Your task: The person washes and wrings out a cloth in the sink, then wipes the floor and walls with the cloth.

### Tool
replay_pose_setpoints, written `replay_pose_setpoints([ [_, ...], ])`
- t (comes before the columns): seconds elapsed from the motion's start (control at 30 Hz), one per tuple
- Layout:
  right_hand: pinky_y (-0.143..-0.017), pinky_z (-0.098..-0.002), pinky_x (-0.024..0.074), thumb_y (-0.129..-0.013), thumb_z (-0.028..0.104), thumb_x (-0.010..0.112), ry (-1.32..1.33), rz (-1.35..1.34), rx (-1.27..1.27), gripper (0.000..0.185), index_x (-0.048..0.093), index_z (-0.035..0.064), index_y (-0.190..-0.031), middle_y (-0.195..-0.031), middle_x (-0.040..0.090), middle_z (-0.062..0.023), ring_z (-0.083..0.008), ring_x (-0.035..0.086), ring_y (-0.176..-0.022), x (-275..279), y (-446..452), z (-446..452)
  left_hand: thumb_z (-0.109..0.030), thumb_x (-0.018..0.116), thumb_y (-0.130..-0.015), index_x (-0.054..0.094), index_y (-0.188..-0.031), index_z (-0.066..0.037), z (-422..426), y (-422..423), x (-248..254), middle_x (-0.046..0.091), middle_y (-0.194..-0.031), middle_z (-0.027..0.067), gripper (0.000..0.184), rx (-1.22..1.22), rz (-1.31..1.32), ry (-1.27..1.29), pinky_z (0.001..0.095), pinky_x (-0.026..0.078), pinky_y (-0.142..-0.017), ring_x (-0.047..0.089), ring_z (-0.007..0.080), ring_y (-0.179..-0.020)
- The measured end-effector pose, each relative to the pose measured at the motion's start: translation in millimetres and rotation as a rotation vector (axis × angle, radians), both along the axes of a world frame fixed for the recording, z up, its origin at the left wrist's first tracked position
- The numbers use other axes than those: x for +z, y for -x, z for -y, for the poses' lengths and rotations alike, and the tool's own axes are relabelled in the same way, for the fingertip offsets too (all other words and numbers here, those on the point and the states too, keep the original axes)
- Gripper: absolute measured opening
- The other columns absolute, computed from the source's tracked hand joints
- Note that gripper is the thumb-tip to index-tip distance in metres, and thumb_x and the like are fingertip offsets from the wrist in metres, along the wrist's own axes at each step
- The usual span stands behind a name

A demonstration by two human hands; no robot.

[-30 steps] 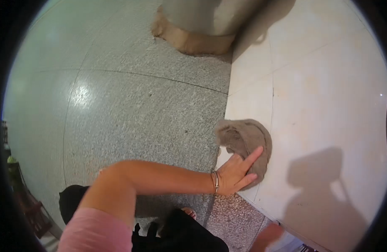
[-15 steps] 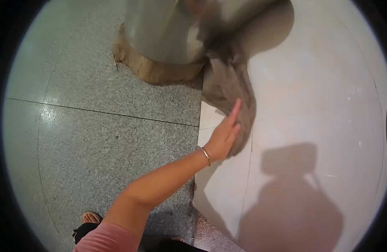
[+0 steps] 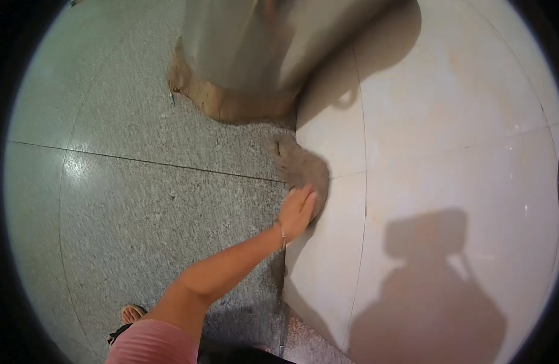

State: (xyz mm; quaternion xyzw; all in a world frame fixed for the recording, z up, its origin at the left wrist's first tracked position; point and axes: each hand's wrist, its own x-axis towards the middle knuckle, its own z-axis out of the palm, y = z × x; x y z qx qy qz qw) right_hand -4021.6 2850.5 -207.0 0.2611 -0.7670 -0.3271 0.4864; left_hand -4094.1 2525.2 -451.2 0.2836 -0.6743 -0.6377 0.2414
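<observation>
My left hand [image 3: 296,212] reaches up from the lower left, a bracelet at its wrist. It is on a damp-looking grey-brown cloth [image 3: 306,167], fingers pressed over its lower part. The cloth is bunched and slightly blurred, lying along the seam where the speckled grey floor [image 3: 140,218] meets the white tiled surface [image 3: 437,145]. Its upper end spreads onto the grey floor. My right hand is out of view.
A shiny metal container [image 3: 243,48] stands on a brown, uneven-edged base [image 3: 231,106] just beyond the cloth. A sandalled foot [image 3: 131,313] shows at lower left. Shadows fall across the white tiles.
My left hand has moved left and slightly down, taking the cloth with it. The cloth has come away from beside the container toward the floor seam.
</observation>
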Motion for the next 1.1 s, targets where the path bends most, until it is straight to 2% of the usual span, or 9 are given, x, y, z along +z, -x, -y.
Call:
replay_pose_setpoints([
  [0.17,-0.082,-0.0544,0.0463,-0.074,0.025,0.057,0.196,0.111,0.095,0.085,0.005,0.0157,-0.140,-0.135,0.022,-0.0264,-0.0384,0.042,-0.111,3.8,8.1,16.3,-0.027,0.039,-0.094,0.041,-0.127,0.006,51.6,43.6,30.3,0.046,-0.127,0.0202,0.046,0.113,-0.069,-0.241,0.0338,0.032,-0.099,0.042,0.0346,-0.118],
  [0.23,-0.084,-0.0542,0.0452,-0.074,0.024,0.057,0.369,0.156,0.182,0.086,0.003,0.0157,-0.140,-0.136,0.021,-0.0260,-0.0383,0.041,-0.112,10.2,12.5,21.6,-0.028,0.037,-0.094,0.040,-0.127,0.007,41.4,96.3,-112.6,0.044,-0.130,0.0201,0.048,0.083,-0.014,-0.346,0.0334,0.032,-0.099,0.041,0.0352,-0.120],
  [0.27,-0.084,-0.0541,0.0447,-0.074,0.023,0.058,0.455,0.180,0.226,0.086,0.003,0.0157,-0.140,-0.136,0.020,-0.0259,-0.0382,0.041,-0.113,12.1,13.9,23.9,-0.028,0.038,-0.094,0.039,-0.127,0.008,31.1,75.7,-113.2,0.043,-0.130,0.0220,0.049,-0.034,0.176,0.039,0.0335,0.033,-0.099,0.040,0.0364,-0.121],
  [0.3,-0.085,-0.0539,0.0442,-0.075,0.022,0.058,0.544,0.209,0.268,0.086,0.002,0.0157,-0.140,-0.137,0.019,-0.0257,-0.0382,0.040,-0.113,10.6,14.4,25.4,-0.028,0.038,-0.094,0.038,-0.128,0.008,17.2,53.4,-105.5,0.042,-0.130,0.0239,0.050,-0.146,0.369,0.431,0.0335,0.033,-0.099,0.038,0.0376,-0.122],
  [0.37,-0.086,-0.0537,0.0432,-0.075,0.021,0.058,0.724,0.282,0.346,0.087,0.001,0.0157,-0.141,-0.138,0.017,-0.0254,-0.0380,0.039,-0.114,4.3,8.2,33.4,-0.029,0.037,-0.093,0.048,-0.116,-0.001,-5.9,3.3,-21.7,0.046,-0.115,0.0323,0.038,0.018,0.237,-0.100,0.0447,0.041,-0.086,0.051,0.0438,-0.099],
  [0.6,-0.091,-0.0528,0.0396,-0.077,0.016,0.060,1.285,0.572,0.685,0.090,-0.004,0.0156,-0.141,-0.140,0.011,-0.0243,-0.0376,0.035,-0.118,5.2,-5.9,74.0,-0.031,0.049,-0.089,0.055,-0.108,-0.005,-51.9,-37.7,137.5,0.048,-0.099,0.0229,0.033,-0.051,-0.244,0.240,0.0446,0.041,-0.081,0.050,0.0387,-0.095],
  [0.73,-0.094,-0.0523,0.0375,-0.078,0.013,0.061,1.603,0.703,0.875,0.092,-0.006,0.0155,-0.142,-0.142,0.008,-0.0236,-0.0373,0.032,-0.120,16.7,-19.4,94.8,-0.028,0.043,-0.093,0.053,-0.110,0.002,-0.5,20.4,117.3,0.051,-0.101,0.0291,0.036,0.140,-0.222,0.037,0.0452,0.041,-0.082,0.051,0.0407,-0.092],
  [0.93,-0.097,-0.0518,0.0336,-0.078,0.014,0.061,1.507,0.627,0.906,0.094,-0.009,0.0137,-0.141,-0.143,0.006,-0.0232,-0.0370,0.030,-0.122,17.2,-17.4,94.3,-0.024,0.042,-0.093,0.057,-0.102,0.000,-87.0,-64.1,160.0,0.050,-0.098,0.0255,0.030,-0.218,-0.023,0.232,0.0453,0.044,-0.078,0.052,0.0404,-0.088],
  [1.1,-0.100,-0.0513,0.0296,-0.078,0.016,0.061,1.425,0.561,0.852,0.096,-0.012,0.0118,-0.141,-0.144,0.004,-0.0227,-0.0366,0.027,-0.124,18.6,-13.9,94.0,-0.018,0.045,-0.091,0.059,-0.099,0.001,-51.2,-20.4,199.5,0.053,-0.093,0.0268,0.025,-0.068,-0.278,0.259,0.0481,0.043,-0.075,0.052,0.0423,-0.086],
])
